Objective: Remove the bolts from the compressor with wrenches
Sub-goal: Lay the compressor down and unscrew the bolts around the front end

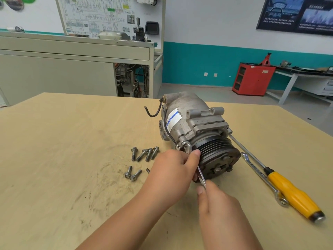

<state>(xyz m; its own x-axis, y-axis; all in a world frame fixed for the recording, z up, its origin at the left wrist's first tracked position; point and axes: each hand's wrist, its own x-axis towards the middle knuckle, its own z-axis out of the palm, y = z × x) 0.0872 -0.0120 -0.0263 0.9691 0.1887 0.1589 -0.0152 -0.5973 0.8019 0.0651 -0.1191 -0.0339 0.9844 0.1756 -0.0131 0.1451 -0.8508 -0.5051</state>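
Head view: left hand (171,170) and right hand (218,204) both pinch the wrench (201,175) at the compressor (189,121).

white wall (207,18) with teal band (198,56), grey floor (207,92), red cabinet (252,78), grey bench (72,56), wiring board (108,15).

Bright, even, diffuse light fills the room. Shadows are soft: the compressor (191,123) lays only a faint one on the table (54,141) on its near side. Small glints sit on the wrench (201,175) and the screwdriver (292,193) at its metal cap. Wide-angle bending curves the table's edges and the far cabinet (54,78); text on the far poster (297,15) is blurred.
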